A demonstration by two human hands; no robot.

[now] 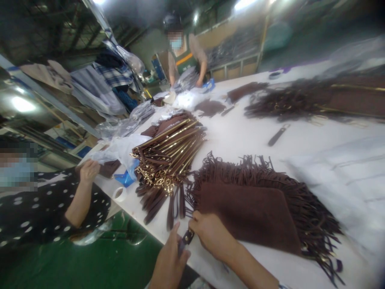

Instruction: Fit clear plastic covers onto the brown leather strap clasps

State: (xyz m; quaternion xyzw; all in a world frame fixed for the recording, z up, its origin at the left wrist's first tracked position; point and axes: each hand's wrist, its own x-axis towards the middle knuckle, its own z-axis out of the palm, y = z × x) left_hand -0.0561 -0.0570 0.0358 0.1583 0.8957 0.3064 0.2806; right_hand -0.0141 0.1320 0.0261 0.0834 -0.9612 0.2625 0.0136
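Observation:
My left hand is closed around a small dark tool with a metal part at the white table's near edge. My right hand is closed, pinching the near left corner of a brown suede fringed piece that lies flat on the table. Fringe strands fan out around that piece. Just left of my hands lies a pile of brown straps with gold clasps and gold bars.
A person in a dotted black top sits at the left, hand on brown fabric. Another person works at the table's far end. A tape roll, blue item, plastic bags, a loose strap and more fringed pieces lie about.

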